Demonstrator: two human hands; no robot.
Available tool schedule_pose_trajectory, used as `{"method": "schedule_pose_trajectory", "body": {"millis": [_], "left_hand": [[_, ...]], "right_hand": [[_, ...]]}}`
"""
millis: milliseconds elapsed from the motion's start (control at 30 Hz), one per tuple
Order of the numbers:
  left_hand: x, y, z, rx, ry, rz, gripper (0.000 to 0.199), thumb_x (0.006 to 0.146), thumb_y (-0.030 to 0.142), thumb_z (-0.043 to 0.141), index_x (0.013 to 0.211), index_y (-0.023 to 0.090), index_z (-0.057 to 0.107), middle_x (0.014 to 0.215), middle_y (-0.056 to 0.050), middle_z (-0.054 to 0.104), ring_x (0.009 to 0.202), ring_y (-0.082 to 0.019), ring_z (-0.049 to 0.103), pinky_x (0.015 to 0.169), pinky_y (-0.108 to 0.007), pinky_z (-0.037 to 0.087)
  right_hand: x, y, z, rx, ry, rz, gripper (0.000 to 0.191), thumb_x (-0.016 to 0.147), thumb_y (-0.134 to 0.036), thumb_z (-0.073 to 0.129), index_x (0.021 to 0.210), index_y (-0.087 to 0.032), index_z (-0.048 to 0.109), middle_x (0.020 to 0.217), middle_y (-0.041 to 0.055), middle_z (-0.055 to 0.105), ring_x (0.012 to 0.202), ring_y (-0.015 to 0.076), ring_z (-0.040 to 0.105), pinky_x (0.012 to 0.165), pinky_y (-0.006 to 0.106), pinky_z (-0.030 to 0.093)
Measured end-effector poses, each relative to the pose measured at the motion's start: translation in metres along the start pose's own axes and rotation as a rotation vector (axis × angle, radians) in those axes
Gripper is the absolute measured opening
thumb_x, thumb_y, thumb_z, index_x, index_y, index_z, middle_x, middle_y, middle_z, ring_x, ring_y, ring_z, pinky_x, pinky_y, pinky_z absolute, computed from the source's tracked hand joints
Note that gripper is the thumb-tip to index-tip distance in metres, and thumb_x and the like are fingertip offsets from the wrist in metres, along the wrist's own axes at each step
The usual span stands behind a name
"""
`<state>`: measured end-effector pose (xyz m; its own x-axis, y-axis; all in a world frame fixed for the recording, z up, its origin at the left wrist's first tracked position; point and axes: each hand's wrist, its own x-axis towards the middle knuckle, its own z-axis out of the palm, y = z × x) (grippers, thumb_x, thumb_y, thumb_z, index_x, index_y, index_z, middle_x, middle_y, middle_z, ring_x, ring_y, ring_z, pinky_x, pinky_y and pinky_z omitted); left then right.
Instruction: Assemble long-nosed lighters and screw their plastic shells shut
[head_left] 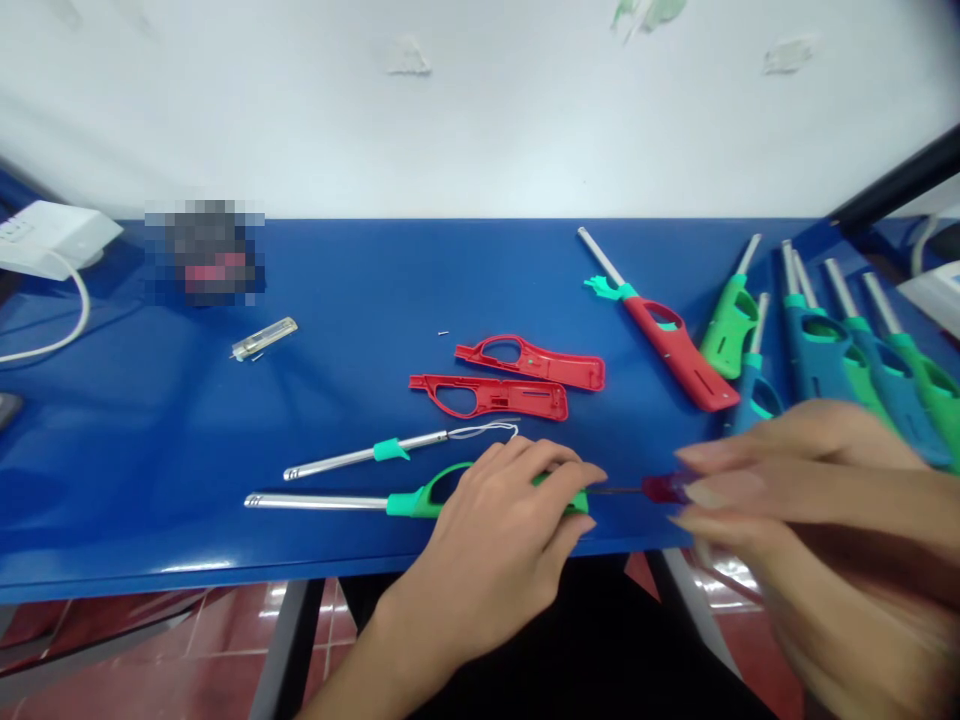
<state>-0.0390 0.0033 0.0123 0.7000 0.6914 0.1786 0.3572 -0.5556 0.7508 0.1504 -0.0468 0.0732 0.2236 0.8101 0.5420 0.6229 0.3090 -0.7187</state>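
Note:
Near the table's front edge lies a green gas lighter [424, 498], its metal tube pointing left. My left hand [510, 515] is closed over its handle and hides much of it. My right hand [795, 520], blurred, grips a screwdriver [664, 488] by its red handle. The thin shaft reaches left to the lighter's handle end; whether it sits in a screw I cannot tell. Just behind lies a loose metal tube [360, 457] with a teal collar and white wires. Two red lighter handle halves [529, 362] lie apart behind my left hand.
A whole red lighter [675, 350] lies behind my right hand. Several green and blue lighters [817, 345] crowd the right side. A small clear fuel tank [264, 338] and a white box with a cable [60, 240] are at left. A white wall [480, 130] stands behind the blue table [352, 290].

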Motion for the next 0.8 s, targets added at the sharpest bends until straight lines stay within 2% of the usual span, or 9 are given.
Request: {"method": "schedule_pose_trajectory", "body": {"millis": [67,233,300,367,433,500,633,700,800], "left_hand": [[0.001,0.000,-0.001,0.002,-0.003,-0.001,0.024,0.105,0.013,0.068,0.126,0.023,0.064,0.125,-0.001,0.073,0.111,-0.025,0.068,0.099,-0.049,0.057],[0.000,-0.001,-0.001,0.009,0.006,0.020,0.025,0.104,0.015,0.070,0.127,0.023,0.064,0.125,-0.003,0.073,0.110,-0.027,0.068,0.097,-0.050,0.058],[0.000,-0.001,0.000,-0.001,0.008,0.021,0.024,0.104,0.015,0.069,0.126,0.022,0.064,0.125,-0.002,0.073,0.110,-0.026,0.069,0.097,-0.050,0.058],[0.000,-0.001,0.000,0.001,0.010,0.019,0.023,0.105,0.014,0.068,0.126,0.022,0.064,0.124,-0.002,0.074,0.109,-0.026,0.069,0.096,-0.049,0.059],[0.000,-0.001,0.001,0.009,0.010,0.016,0.023,0.105,0.014,0.068,0.126,0.023,0.065,0.124,-0.002,0.074,0.109,-0.026,0.070,0.096,-0.049,0.059],[0.000,-0.001,0.001,0.011,0.009,0.014,0.024,0.104,0.014,0.068,0.126,0.023,0.065,0.124,-0.003,0.074,0.109,-0.026,0.070,0.097,-0.049,0.059],[0.001,-0.002,0.001,0.021,0.003,0.016,0.026,0.104,0.016,0.071,0.128,0.024,0.065,0.127,-0.003,0.073,0.109,-0.026,0.069,0.097,-0.049,0.059],[0.001,-0.002,0.000,0.021,0.002,0.023,0.026,0.103,0.016,0.071,0.128,0.024,0.065,0.125,-0.003,0.073,0.107,-0.026,0.069,0.095,-0.049,0.059],[0.002,-0.002,0.000,0.012,0.003,0.019,0.026,0.103,0.015,0.070,0.127,0.024,0.065,0.124,-0.002,0.073,0.109,-0.026,0.069,0.095,-0.048,0.058]], "right_hand": [[-0.002,0.000,0.004,0.002,0.052,0.008,0.016,0.087,-0.022,0.088,0.087,-0.037,0.085,0.077,-0.0025,0.067,0.070,0.0137,0.063,0.053,0.029,0.052],[-0.004,0.006,-0.006,0.043,-0.304,-0.046,0.047,0.105,-0.011,0.057,0.138,-0.040,0.076,0.118,-0.0021,0.077,0.069,0.0102,0.071,0.054,0.024,0.059],[0.001,0.007,-0.007,0.055,-0.309,-0.093,0.040,0.101,-0.008,0.063,0.125,-0.036,0.081,0.106,-0.0047,0.082,0.071,0.0114,0.073,0.054,0.023,0.058],[0.006,0.006,-0.001,0.100,-0.209,-0.071,0.021,0.095,-0.012,0.076,0.100,-0.032,0.081,0.090,-0.0062,0.081,0.073,0.0137,0.074,0.056,0.025,0.059],[0.007,0.005,0.005,0.138,-0.082,-0.053,0.019,0.087,-0.014,0.087,0.088,-0.030,0.078,0.080,-0.0063,0.077,0.076,0.0158,0.072,0.062,0.029,0.060],[0.006,0.007,0.008,0.115,-0.049,-0.064,0.024,0.086,-0.010,0.086,0.095,-0.032,0.081,0.078,-0.0052,0.073,0.076,0.0159,0.068,0.064,0.030,0.059],[0.000,0.008,-0.002,0.044,-0.234,0.007,0.035,0.104,-0.017,0.067,0.125,-0.040,0.081,0.109,-0.0020,0.081,0.084,0.0164,0.076,0.062,0.029,0.062],[0.000,0.007,-0.006,0.036,-0.275,0.007,0.034,0.104,-0.017,0.066,0.121,-0.041,0.082,0.110,-0.0057,0.083,0.086,0.0161,0.079,0.065,0.026,0.064],[0.005,0.005,-0.002,0.053,-0.142,0.016,0.013,0.091,-0.021,0.085,0.098,-0.032,0.082,0.087,-0.0066,0.082,0.074,0.0131,0.075,0.065,0.023,0.062]]}}
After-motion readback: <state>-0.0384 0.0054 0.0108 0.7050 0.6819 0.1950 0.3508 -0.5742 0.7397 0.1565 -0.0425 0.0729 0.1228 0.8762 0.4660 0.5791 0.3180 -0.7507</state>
